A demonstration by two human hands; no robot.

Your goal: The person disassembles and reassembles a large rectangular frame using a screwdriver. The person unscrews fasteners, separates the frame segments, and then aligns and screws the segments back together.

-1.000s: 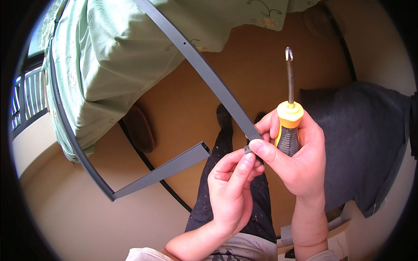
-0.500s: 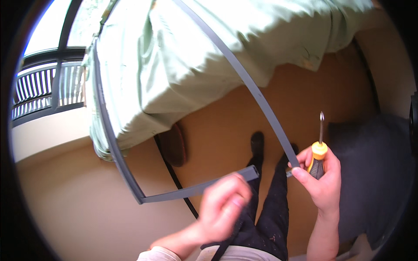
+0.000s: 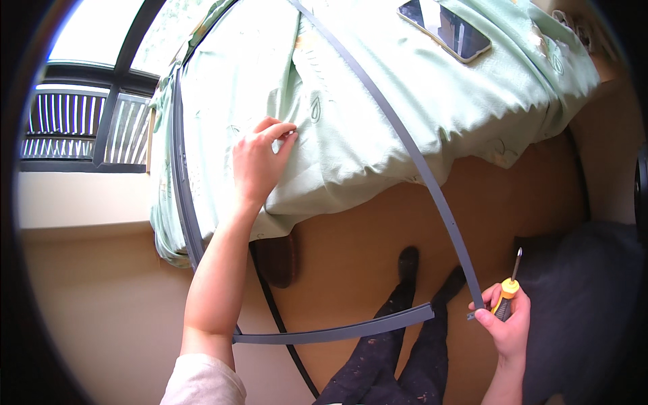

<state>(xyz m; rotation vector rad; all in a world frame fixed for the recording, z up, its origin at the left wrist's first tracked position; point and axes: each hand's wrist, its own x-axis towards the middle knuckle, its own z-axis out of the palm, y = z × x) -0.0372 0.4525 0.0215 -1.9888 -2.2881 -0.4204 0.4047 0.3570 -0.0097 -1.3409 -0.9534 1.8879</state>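
My right hand (image 3: pixel 507 336) is closed around a yellow-and-black screwdriver (image 3: pixel 510 288), its metal tip pointing up. Between the same hand's thumb and fingers is the near end of a long grey frame strip (image 3: pixel 432 185), which runs up across the bed. Over the bed cover, my left hand (image 3: pixel 258 165) has thumb and forefinger pinched together; a tiny pale thing seems to sit at the fingertips, too small to name. A lower grey strip (image 3: pixel 337 333) crosses in front of my legs, its free end apart from my right hand. The left strip (image 3: pixel 181 162) passes partly behind my left arm.
A bed with a pale green cover (image 3: pixel 364 155) fills the far side, with a phone (image 3: pixel 449 30) lying on it. Dark cloth (image 3: pixel 574 297) is at the right. A brown shoe-like shape (image 3: pixel 278 260) sits by the bed's edge. A window (image 3: pixel 88 115) stands at the left.
My left hand has left the lower strip's end and reached forward over the bed. My right hand, still holding the screwdriver and strip, appears lower in view. The phone has come into view.
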